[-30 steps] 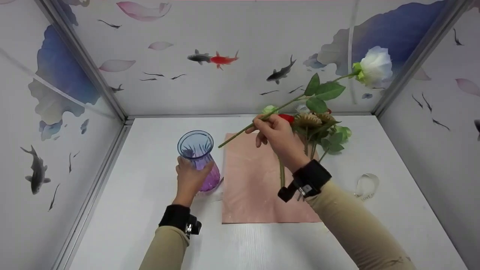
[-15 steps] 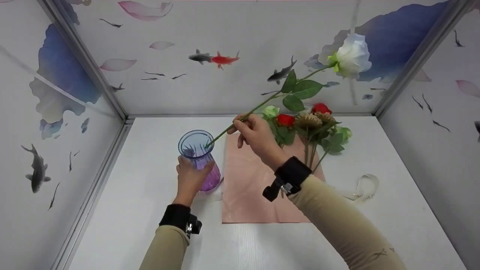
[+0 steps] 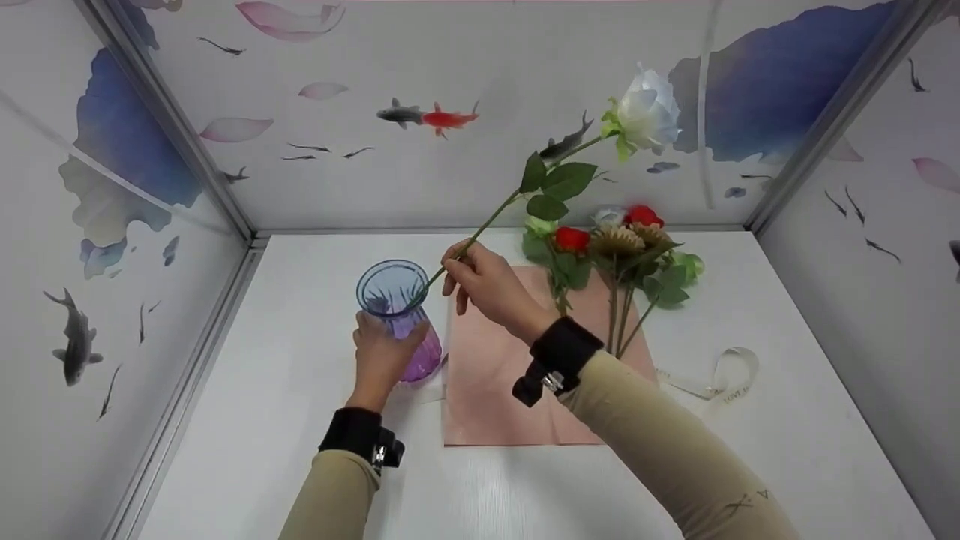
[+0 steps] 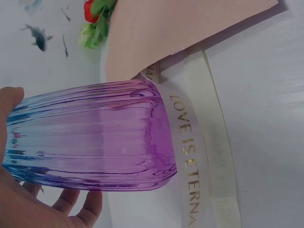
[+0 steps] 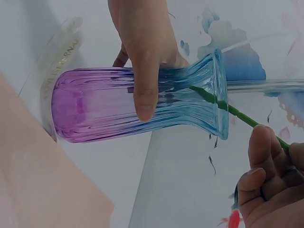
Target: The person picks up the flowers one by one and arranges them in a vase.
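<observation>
My left hand (image 3: 385, 352) grips a ribbed glass vase (image 3: 420, 360), blue at its flared mouth and purple toward the base. In the right wrist view the left thumb lies across the glass vase (image 5: 102, 104). Between thumb and fingers, my right hand (image 3: 495, 289) pinches the green stem of a white rose (image 3: 649, 112). That stem slants down to the left, and its lower end (image 5: 204, 94) is inside the vase's neck. The bloom and several green leaves (image 3: 559, 186) stick up to the right, in front of the back wall.
Pink wrapping paper (image 3: 499, 390) lies right of the vase. More flowers, red roses (image 3: 571, 240), brown blooms (image 3: 616, 241) and pale green ones, lie at its far end. A lettered ribbon (image 4: 187, 156) runs by the vase's base; a ribbon loop (image 3: 739, 371) shows further right. Printed walls enclose the table.
My right hand has moved left and slightly down with the white rose. The stem's lower end has gone from beside the vase into its mouth. My left hand stays around the vase.
</observation>
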A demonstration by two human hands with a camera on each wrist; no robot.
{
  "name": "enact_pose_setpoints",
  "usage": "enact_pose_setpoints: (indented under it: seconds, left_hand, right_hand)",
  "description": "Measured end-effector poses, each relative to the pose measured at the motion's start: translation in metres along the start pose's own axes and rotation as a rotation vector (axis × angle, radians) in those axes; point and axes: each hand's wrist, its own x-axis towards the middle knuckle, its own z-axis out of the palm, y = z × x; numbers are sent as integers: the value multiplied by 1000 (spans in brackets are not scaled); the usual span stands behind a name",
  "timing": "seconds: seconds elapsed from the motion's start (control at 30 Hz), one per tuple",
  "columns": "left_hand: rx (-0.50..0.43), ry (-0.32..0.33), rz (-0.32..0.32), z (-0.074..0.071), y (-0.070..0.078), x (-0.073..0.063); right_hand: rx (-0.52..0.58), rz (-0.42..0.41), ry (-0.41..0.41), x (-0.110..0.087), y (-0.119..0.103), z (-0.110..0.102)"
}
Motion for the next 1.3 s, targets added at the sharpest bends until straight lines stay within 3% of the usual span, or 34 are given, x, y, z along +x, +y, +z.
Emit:
enact_pose_setpoints:
  seconds: [0.43, 0.67, 0.87, 1.0, 1.13, 1.3]
  left_hand:
    - [9, 18, 39, 1, -2, -1]
    - [0, 26, 44, 0, -1, 0]
    - [13, 20, 39, 0, 0, -1]
    - [0, 13, 23, 0, 0, -2]
    - [-15, 13, 11, 0, 0, -1]
    - [-10, 16, 11, 1, -1, -1]
  right_hand:
    - [-115, -7, -142, 3, -1, 21]
    - [-17, -40, -46, 1, -1, 23]
    - [200, -40, 19, -2, -1, 21]
    - [297, -88, 77, -3, 0, 18]
    - [284, -136, 129, -4, 0, 17]
    - [144, -146, 195, -3, 2, 16]
